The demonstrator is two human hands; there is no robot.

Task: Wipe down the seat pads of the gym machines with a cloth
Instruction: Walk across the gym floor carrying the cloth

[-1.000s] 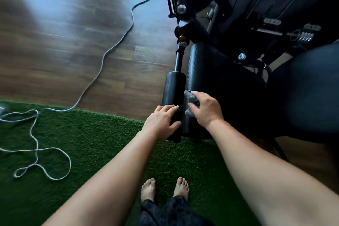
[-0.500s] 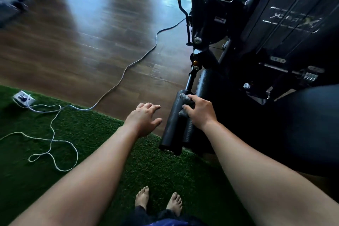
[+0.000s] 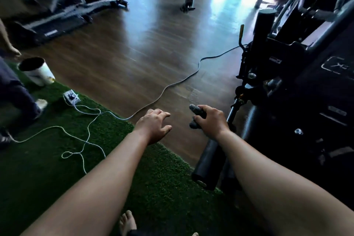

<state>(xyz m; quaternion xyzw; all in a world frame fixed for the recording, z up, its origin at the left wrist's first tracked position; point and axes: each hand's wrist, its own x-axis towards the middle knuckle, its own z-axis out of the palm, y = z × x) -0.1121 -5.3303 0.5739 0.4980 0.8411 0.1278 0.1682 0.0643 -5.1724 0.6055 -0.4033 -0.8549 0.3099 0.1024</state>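
Observation:
My right hand (image 3: 210,120) is closed around a bunched grey cloth (image 3: 195,110), held above the wooden floor just left of the black gym machine (image 3: 298,86). Below my right forearm lies the machine's black foam roller pad (image 3: 207,165), and a larger black textured pad (image 3: 254,119) sits to the right of my hand. The cloth touches neither pad. My left hand (image 3: 155,124) hovers empty to the left, fingers spread, over the edge of the green turf.
Green turf mat (image 3: 57,168) covers the near floor, with a white cord (image 3: 84,134) and power strip (image 3: 71,97) on it. A grey cable (image 3: 172,84) crosses the wooden floor. A white bucket (image 3: 37,71) and another person's leg (image 3: 19,97) are at left. An elliptical trainer (image 3: 63,2) stands far left.
My view has lifted and swung left, away from the pads. My right hand with the cloth came off the roller pad. My left hand let go of the roller and moved left.

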